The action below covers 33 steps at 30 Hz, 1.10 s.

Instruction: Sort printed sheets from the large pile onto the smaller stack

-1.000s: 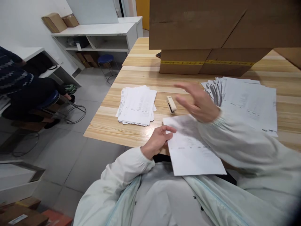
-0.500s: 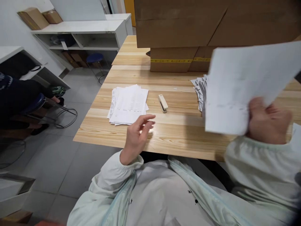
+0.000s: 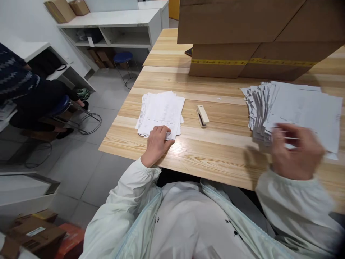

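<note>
My left hand (image 3: 156, 144) rests on the near edge of a small stack of printed sheets (image 3: 161, 109) at the left of the wooden table (image 3: 215, 151); its fingertips touch the top sheet. My right hand (image 3: 296, 151) is blurred, fingers apart, over the near edge of a larger fanned pile of printed sheets (image 3: 299, 104) at the right. I see nothing gripped in it. A cream stapler (image 3: 202, 116) lies between the two stacks, apart from both hands.
Large cardboard boxes (image 3: 242, 21) are stacked at the back of the table. A seated person in dark clothes (image 3: 21, 86) is at the far left, with a blue stool (image 3: 122, 57) and white shelving (image 3: 113, 18) beyond. More boxes (image 3: 35, 233) sit on the floor at lower left.
My right hand lifted the sheet from in front of me, swung it right and set it on the right pile. My left hand moved forward onto the left stack.
</note>
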Available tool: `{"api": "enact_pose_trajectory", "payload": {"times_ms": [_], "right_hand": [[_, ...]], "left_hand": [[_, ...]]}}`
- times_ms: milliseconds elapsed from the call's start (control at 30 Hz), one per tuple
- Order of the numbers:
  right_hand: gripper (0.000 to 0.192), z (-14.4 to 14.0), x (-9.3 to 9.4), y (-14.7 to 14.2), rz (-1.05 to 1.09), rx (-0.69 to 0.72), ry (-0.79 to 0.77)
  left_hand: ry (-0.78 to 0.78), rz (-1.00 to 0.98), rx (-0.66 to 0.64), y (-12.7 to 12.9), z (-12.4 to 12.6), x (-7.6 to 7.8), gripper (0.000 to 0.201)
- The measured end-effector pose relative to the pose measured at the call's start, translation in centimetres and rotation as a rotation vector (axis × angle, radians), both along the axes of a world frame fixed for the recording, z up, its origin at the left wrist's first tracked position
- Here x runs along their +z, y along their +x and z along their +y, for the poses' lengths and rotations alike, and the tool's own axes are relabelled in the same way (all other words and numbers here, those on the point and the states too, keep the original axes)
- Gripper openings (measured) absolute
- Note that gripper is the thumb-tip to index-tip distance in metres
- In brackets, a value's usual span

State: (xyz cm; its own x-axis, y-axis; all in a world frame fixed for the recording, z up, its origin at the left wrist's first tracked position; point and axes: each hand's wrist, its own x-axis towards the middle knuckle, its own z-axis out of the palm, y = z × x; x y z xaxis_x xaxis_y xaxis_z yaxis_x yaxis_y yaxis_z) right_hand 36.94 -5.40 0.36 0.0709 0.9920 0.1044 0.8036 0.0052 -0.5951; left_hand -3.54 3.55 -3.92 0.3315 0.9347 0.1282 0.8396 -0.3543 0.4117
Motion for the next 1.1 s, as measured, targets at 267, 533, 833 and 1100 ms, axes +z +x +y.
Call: {"api": "enact_pose_trajectory", "payload": {"times_ms": [267,533,833,1100], "right_hand": [[0.030,9.6,-2.4,-18.3,0.890,0.307,-0.319],[0.016,13.2,-5.2,-21.1,1.186,0.044,-0.547],[0.031,15.2,-6.2,-24.8,1.027,0.218,-0.214],[0.042,14.8,-8.3,-26.1,0.881,0.284,-0.079]], "left_hand": [[0.086,-0.017,0.046,0.5,0.5,-0.9,0.013],[-0.111,-0.514,0.218,-0.8,0.6,-0.9,0.014],[-0.467,-0.730,0.111,-2.6,2.2,1.5,0.022],[-0.417,-0.578,0.165,-1.7,5.0,1.2,0.039]]}}
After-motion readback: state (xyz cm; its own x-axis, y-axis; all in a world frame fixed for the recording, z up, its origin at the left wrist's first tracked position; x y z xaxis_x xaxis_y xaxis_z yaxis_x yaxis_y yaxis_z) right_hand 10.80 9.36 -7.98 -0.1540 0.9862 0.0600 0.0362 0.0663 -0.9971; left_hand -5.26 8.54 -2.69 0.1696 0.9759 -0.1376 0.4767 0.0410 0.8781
